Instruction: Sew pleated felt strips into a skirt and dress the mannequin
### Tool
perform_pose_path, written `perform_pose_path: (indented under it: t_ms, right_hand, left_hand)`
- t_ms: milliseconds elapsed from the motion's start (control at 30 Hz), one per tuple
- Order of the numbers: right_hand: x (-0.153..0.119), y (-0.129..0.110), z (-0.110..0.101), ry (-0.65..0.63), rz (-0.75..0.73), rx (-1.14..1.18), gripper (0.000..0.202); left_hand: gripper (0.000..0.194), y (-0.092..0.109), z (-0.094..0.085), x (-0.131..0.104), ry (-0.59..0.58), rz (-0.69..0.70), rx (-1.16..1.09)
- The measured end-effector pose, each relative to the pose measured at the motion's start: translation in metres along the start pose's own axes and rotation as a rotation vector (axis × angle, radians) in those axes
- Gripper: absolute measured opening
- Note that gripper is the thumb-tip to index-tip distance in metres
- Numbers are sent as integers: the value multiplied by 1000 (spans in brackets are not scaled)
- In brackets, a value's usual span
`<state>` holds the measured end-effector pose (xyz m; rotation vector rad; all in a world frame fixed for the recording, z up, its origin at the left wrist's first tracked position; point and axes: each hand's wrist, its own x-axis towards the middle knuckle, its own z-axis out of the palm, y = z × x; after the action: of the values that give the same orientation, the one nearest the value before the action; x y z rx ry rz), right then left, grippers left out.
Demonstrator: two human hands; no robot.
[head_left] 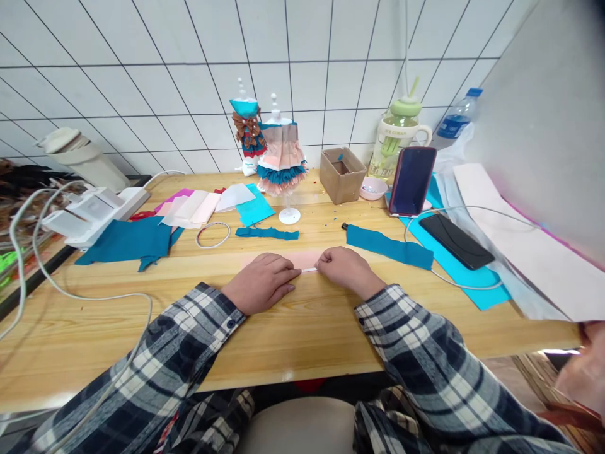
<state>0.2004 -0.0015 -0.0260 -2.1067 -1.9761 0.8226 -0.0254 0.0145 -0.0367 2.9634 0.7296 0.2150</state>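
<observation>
A pale pink strip (305,258), apparently crepe paper or thin cloth, lies flat on the table, with a narrow white line (309,270) along its near edge. My left hand (265,282) rests over the strip's left part, its fingertips and thumb closed on the near edge. At the right end of the white line, my right hand (348,271) pinches the same edge between thumb and fingers. Both palms cover much of the strip. Just beyond lies a narrow teal strip (267,234); a wider teal piece (390,246) is to the right of my right hand.
Two small dress forms in paper outfits, one a pink and teal dress (282,154), stand by the wall. A cardboard box (343,176), upright phone (413,181) and black phone (456,241) are rightward. Teal sheets (127,241), a power strip (99,211) and cables lie left.
</observation>
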Motion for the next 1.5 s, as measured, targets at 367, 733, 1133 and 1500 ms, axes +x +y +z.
perform_pose_path:
  t_ms: [367, 733, 1133, 1500]
  right_hand:
    - [-2, -2, 4, 54, -5, -81, 25]
    - [1, 2, 10, 124, -86, -90, 17]
    - [-3, -2, 12, 162, -104, -177, 18]
    - [0, 19, -8, -193, 76, 601, 26]
  left_hand:
    - [43, 4, 2, 2, 6, 13, 30]
    - [40, 9, 1, 3, 9, -15, 75]
    - [35, 12, 3, 4, 18, -32, 127]
    - [34, 19, 7, 5, 84, 21, 136]
